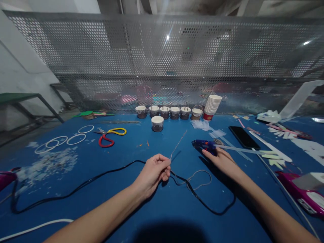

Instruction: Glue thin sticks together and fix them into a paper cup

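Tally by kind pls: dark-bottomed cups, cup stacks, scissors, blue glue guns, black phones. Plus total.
Dark-bottomed cups: 7 (6 in back row, 1 in front)
Cup stack: 1
Scissors: 1
Blue glue gun: 1
Black phone: 1
Total: 11

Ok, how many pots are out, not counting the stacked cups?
7. Along the mesh, left to right: pot one, pot two, pot three, pot four, pot five, pot six. Pot seven stands in front of pot two. None looks hidden.
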A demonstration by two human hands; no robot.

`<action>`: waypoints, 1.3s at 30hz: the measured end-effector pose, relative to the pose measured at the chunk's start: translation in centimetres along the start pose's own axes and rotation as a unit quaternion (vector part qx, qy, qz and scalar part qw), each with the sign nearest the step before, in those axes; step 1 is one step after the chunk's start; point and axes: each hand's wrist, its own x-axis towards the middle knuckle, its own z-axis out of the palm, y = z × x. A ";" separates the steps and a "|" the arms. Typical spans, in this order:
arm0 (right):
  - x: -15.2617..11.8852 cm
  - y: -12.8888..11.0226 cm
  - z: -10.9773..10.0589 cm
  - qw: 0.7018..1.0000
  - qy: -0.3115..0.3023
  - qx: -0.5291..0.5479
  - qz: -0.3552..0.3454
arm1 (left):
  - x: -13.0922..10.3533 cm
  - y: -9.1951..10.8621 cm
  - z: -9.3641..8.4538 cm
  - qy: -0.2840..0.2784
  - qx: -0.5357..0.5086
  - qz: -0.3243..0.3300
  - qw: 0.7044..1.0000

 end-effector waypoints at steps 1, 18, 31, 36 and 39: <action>-0.6 0.1 -0.5 1.000 0.007 -0.011 -0.007 | -0.1 0.1 0.0 0.001 -0.001 0.003 1.000; -3.7 -9.8 6.0 0.874 -0.128 0.468 0.008 | -0.5 -0.5 0.3 0.001 -0.004 0.058 0.998; -4.0 -10.3 6.3 0.850 -0.060 0.521 0.051 | -0.2 -1.3 0.4 0.008 -0.027 0.085 0.996; -4.0 -10.4 6.3 0.870 -0.032 0.491 0.035 | -0.3 -1.4 0.4 0.007 -0.036 0.074 0.997; -4.0 -10.3 6.7 0.872 -0.025 0.487 0.037 | -0.4 -1.5 0.5 0.004 -0.034 0.076 0.996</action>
